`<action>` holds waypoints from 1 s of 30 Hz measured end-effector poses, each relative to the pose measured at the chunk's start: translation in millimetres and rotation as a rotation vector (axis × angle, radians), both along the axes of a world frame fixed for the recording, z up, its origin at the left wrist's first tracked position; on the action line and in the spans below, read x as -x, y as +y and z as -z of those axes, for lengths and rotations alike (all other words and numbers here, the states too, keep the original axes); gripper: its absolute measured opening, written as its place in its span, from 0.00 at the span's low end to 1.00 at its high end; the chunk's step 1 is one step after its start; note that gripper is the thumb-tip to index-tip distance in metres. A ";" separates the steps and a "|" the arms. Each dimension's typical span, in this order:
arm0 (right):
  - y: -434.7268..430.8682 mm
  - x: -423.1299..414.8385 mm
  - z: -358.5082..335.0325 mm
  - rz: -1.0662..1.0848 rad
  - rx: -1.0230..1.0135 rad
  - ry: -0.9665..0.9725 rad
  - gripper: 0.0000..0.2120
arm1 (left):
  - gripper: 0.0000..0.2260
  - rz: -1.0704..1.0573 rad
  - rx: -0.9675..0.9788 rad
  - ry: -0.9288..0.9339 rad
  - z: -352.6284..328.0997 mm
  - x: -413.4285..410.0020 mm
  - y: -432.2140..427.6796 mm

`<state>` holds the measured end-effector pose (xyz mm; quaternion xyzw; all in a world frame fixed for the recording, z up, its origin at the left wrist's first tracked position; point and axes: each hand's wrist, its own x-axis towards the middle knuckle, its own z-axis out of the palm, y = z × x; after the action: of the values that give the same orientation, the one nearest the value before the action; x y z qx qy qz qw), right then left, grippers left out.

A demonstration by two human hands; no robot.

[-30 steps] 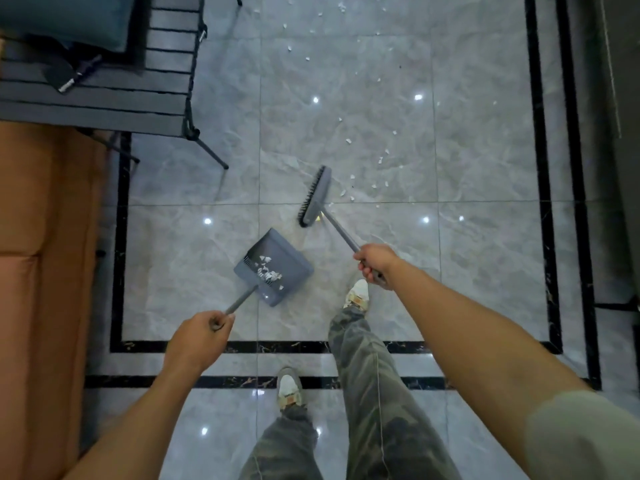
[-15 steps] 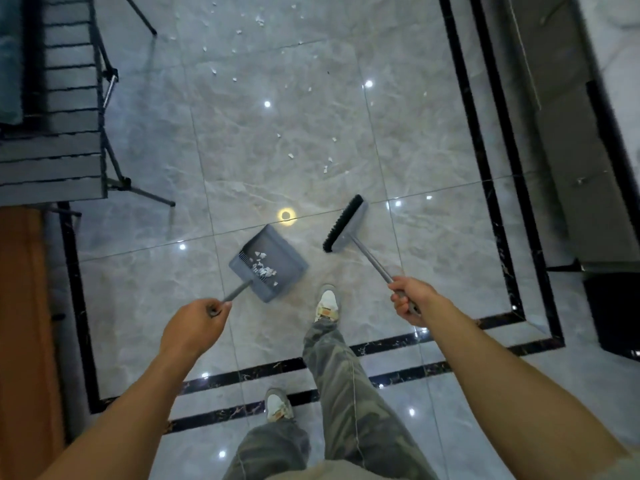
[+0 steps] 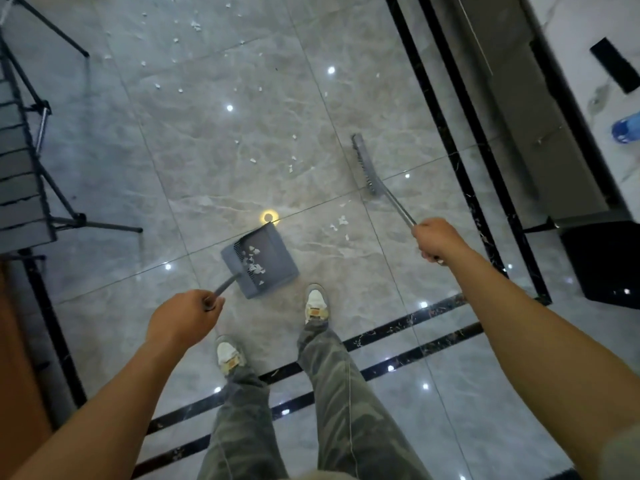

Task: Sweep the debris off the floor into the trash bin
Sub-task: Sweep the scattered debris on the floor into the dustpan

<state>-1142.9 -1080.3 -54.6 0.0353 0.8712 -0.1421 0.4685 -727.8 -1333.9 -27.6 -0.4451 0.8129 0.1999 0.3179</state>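
Observation:
My left hand [image 3: 183, 318] grips the handle of a grey dustpan [image 3: 260, 260] that rests on the floor in front of my feet, with white scraps lying in it. My right hand [image 3: 437, 239] grips the metal handle of a grey broom, whose head [image 3: 364, 164] stands to the right of the dustpan, turned edge-on. White debris [image 3: 291, 166] is scattered over the grey marble tiles between broom and dustpan and further away toward the top of the view. A few scraps [image 3: 341, 223] lie just right of the dustpan's mouth. No trash bin is clearly in view.
A black slatted folding table [image 3: 24, 188] with thin legs stands at the left. A dark cabinet base [image 3: 512, 109] and a black box [image 3: 602, 261] line the right side. A blue bottle [image 3: 625, 129] lies on a white surface at the far right. My two feet stand near the black floor border.
The broom head has swung out to the right, away from the dustpan, and turned edge-on. The view has turned rightward. The dustpan stays in front of my feet with its scraps.

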 end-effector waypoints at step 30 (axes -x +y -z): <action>81.2 -185.2 45.8 0.309 -0.250 -0.050 0.18 | 0.22 0.338 -0.008 0.039 37.1 48.9 -75.9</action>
<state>-957.7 -999.1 -100.3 0.2298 0.8545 -0.1021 0.4546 -776.7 -1409.8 -64.7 -0.2967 0.8815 0.1553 0.3330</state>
